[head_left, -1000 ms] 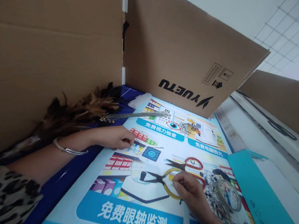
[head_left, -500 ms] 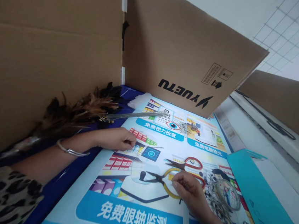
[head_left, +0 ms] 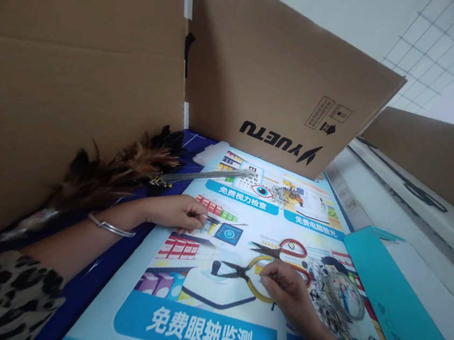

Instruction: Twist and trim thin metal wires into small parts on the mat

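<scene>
My left hand point(head_left: 178, 213) is closed in a pinch over the upper left of the printed poster point(head_left: 94, 335). Whatever lies between its fingertips is too fine to name. Below and to the right, my right hand point(head_left: 291, 293) is also closed, thumb against curled fingers, and its contents are hidden. It is beside the handles of yellow-handled scissors point(head_left: 258, 280) and overlaps them in view; I cannot tell if it touches them. Red-handled scissors point(head_left: 294, 248) lie just beyond. Right of this hand sit a pile of small metal pieces point(head_left: 325, 300) and a round clear dish point(head_left: 347, 295).
Brown feathers point(head_left: 121, 167) lie along the left cardboard wall point(head_left: 66, 73). A bundle of thin metal wires point(head_left: 211, 175) rests on the poster's far end, near more small metal pieces point(head_left: 280, 194). Another cardboard panel point(head_left: 273, 73) stands behind. A teal box point(head_left: 388, 283) is at right.
My left hand has turned slightly and its fingers show more, still pinched. My right hand stays almost in place beside the yellow-handled scissors.
</scene>
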A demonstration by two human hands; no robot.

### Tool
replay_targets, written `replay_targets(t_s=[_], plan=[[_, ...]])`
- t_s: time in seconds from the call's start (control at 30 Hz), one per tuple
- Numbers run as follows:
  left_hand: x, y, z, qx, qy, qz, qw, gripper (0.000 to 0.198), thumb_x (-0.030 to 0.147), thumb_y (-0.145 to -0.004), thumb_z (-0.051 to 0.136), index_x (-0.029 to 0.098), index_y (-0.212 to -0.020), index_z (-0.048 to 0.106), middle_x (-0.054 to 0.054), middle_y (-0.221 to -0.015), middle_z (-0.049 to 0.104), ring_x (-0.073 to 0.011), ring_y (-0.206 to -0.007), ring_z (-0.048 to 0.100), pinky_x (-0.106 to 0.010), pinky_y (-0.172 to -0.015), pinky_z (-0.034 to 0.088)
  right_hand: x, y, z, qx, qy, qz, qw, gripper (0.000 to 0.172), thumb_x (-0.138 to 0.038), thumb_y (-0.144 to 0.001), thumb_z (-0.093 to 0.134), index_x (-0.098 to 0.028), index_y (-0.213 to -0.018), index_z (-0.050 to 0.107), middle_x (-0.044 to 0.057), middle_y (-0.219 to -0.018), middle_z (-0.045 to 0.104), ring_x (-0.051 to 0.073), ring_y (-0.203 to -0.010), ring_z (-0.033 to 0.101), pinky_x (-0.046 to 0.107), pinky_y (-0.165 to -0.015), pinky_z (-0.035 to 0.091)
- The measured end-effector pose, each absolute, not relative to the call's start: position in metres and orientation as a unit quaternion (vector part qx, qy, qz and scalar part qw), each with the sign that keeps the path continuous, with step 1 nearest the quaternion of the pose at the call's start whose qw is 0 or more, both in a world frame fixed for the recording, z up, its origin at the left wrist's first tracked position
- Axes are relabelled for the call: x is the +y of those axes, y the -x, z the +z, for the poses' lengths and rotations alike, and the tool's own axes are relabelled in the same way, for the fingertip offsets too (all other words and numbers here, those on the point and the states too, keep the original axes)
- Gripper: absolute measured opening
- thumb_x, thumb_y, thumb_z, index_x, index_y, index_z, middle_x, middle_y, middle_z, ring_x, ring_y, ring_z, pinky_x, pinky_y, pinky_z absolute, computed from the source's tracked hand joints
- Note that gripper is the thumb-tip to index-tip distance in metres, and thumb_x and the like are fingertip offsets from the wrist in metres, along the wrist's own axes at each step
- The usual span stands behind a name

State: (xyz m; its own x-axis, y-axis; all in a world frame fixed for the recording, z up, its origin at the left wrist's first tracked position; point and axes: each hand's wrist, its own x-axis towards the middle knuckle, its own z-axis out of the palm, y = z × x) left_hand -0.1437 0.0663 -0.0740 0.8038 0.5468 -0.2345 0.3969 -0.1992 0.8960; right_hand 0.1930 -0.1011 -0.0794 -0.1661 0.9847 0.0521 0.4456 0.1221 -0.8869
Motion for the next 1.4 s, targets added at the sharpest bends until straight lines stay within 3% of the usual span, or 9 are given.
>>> replay_targets(t_s=[0.47, 0.87, 1.1, 1.23, 1.3, 1.4], plan=[[0.029, 0.101, -0.092, 0.273, -0.657, 0.119, 0.692, 0.035, 0.052, -0.085, 0.072, 0.018, -0.085, 0.064, 0.001, -0.070, 0.068, -0.0090, -0.051, 0.054, -0.019, -0.049, 0.035, -0.100, -0.189, -0.074, -0.663, 0.546, 0.382, 0.342, 0.014, -0.027, -0.088, 0.063, -0.018, -0.078, 0.067, 0.003, -0.077, 0.064, 0.015, -0.068, 0.055, 0.026, -0.062, 0.042], [0.000, 0.077, -0.091, 0.268, -0.537, 0.166, 0.783, 0.037, 0.048, -0.079, 0.083, 0.019, -0.101, 0.075, 0.000, -0.071, 0.074, -0.0095, -0.053, 0.062, -0.020, -0.054, 0.044, -0.100, -0.190, -0.081, -0.654, 0.525, 0.397, 0.373, 0.007, -0.023, -0.085, 0.066, -0.019, -0.080, 0.068, 0.001, -0.072, 0.059, 0.013, -0.062, 0.051, 0.024, -0.057, 0.041], [0.018, 0.097, -0.077, 0.306, -0.635, 0.135, 0.696, 0.023, 0.043, -0.082, 0.076, 0.020, -0.083, 0.076, 0.000, -0.070, 0.071, -0.0122, -0.054, 0.059, -0.021, -0.053, 0.040, -0.099, -0.190, -0.080, -0.666, 0.520, 0.384, 0.372, 0.007, -0.021, -0.085, 0.066, -0.019, -0.080, 0.069, 0.002, -0.074, 0.062, 0.014, -0.063, 0.054, 0.024, -0.057, 0.044], [0.039, 0.128, -0.059, 0.394, -0.783, 0.077, 0.475, 0.018, 0.026, -0.082, 0.068, 0.018, -0.065, 0.068, 0.005, -0.052, 0.057, -0.0111, -0.048, 0.048, -0.020, -0.049, 0.030, -0.099, -0.191, -0.081, -0.672, 0.517, 0.380, 0.371, 0.008, -0.021, -0.085, 0.066, -0.019, -0.079, 0.069, 0.002, -0.074, 0.063, 0.014, -0.064, 0.054, 0.024, -0.057, 0.045], [0.047, 0.145, -0.047, 0.422, -0.790, 0.099, 0.434, 0.021, 0.019, -0.085, 0.061, 0.016, -0.066, 0.067, 0.006, -0.053, 0.054, -0.0092, -0.051, 0.047, -0.019, -0.053, 0.029, -0.099, -0.190, -0.081, -0.675, 0.518, 0.374, 0.369, 0.007, -0.021, -0.085, 0.066, -0.019, -0.079, 0.070, 0.002, -0.075, 0.064, 0.014, -0.064, 0.055, 0.024, -0.058, 0.045], [0.047, 0.153, -0.031, 0.460, -0.751, 0.149, 0.449, 0.014, 0.022, -0.084, 0.066, 0.014, -0.075, 0.072, 0.007, -0.053, 0.060, -0.0098, -0.053, 0.055, -0.017, -0.055, 0.032, -0.099, -0.189, -0.080, -0.682, 0.518, 0.365, 0.366, 0.008, -0.020, -0.085, 0.066, -0.019, -0.079, 0.070, 0.003, -0.075, 0.065, 0.015, -0.064, 0.056, 0.024, -0.058, 0.046]])
